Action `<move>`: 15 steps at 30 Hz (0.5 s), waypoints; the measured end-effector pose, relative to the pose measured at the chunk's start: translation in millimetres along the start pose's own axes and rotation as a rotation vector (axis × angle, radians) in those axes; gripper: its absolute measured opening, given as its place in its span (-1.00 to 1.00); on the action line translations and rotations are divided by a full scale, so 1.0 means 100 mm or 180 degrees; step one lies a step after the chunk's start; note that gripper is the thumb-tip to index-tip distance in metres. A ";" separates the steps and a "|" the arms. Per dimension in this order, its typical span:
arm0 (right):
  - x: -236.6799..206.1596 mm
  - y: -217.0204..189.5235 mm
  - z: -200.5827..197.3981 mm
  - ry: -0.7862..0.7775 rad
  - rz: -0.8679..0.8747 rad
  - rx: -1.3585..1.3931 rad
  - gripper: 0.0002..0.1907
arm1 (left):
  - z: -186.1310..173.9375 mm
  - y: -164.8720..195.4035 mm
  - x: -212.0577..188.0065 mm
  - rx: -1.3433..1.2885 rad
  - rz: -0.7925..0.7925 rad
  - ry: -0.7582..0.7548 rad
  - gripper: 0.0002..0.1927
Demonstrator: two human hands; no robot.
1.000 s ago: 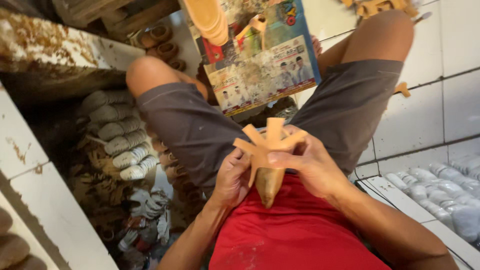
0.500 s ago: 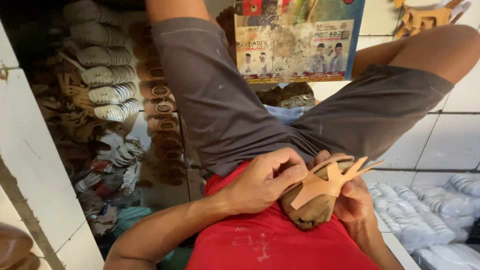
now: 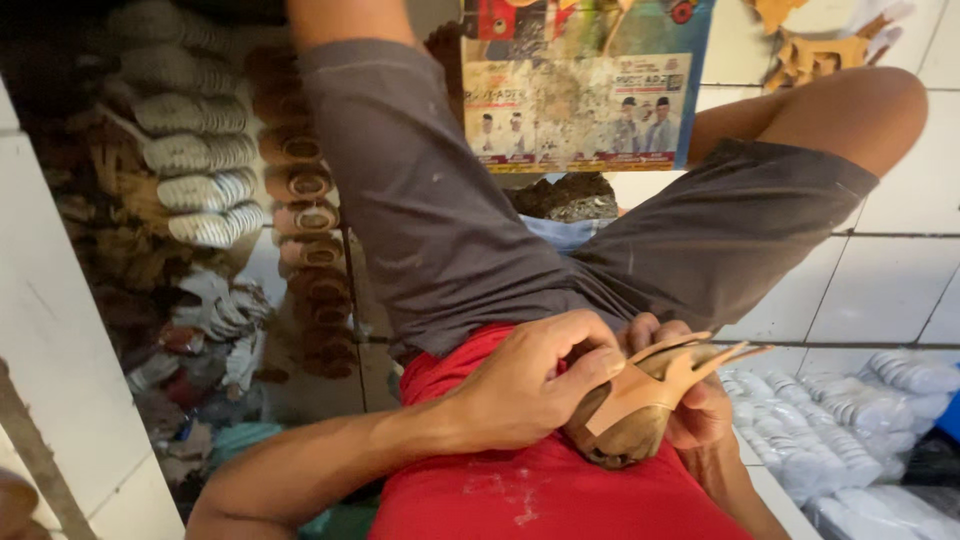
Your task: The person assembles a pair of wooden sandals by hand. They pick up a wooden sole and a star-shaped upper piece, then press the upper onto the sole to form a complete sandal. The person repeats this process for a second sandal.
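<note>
change: a second ago the tan leather upper (image 3: 665, 380) stood upright between both hands in front of the red shirt (image 3: 560, 495), its straps fanned out like a cross; now it lies tipped on its side, straps pointing right, low at the person's right hip.
meaning: judging by the tilt, the piece is being turned and pressed against the rounded brown form (image 3: 610, 440) beneath it, so the shaping looks to be mid-way rather than finished.
left hand: the left hand (image 3: 530, 385) comes in from the lower left, forearm across the shirt, knuckles up, fingers curled over the near edge of the upper and pinching it narrowly.
right hand: the right hand (image 3: 700, 410) sits underneath, mostly hidden; it cups the form and upper from below, fingertips showing above the leather, closed around it.
thing's place: the upper rests over the form, held between both hands, just beside the grey shorts (image 3: 460, 230).
surroundings: stacks of shoe soles (image 3: 200, 190) lie to the left, pale soles (image 3: 850, 410) on the white tiled floor (image 3: 900, 270) to the right, a printed poster (image 3: 580, 90) ahead.
</note>
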State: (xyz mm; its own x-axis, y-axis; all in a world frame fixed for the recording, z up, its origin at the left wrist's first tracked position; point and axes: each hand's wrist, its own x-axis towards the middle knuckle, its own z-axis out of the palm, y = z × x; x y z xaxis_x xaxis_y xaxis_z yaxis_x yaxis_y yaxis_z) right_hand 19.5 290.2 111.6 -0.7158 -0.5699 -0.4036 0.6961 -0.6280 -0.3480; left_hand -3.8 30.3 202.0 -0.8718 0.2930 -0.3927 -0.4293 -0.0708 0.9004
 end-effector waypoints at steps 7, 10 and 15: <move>-0.01 -0.03 0.06 0.0143 -0.0015 -0.0255 -0.49 | -0.02 -0.10 -0.06 -0.0265 -0.0105 0.0013 -0.78; -0.03 -0.07 0.17 0.0282 -0.0150 -0.0709 -0.48 | -0.10 -0.17 -0.06 -0.0409 0.0061 -0.0125 -0.75; -0.09 -0.15 0.25 0.0273 -0.0159 -0.0999 -0.37 | -0.19 -0.47 0.31 -0.2129 -0.0330 -0.1628 0.01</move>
State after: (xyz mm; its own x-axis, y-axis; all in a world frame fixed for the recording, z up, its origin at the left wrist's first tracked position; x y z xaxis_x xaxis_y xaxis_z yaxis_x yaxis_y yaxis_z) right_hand 13.5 291.2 141.9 -0.7515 -0.4874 -0.4446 0.6529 -0.4524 -0.6075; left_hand -15.1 24.6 143.5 -0.6754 0.7129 -0.1888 -0.6907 -0.5217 0.5007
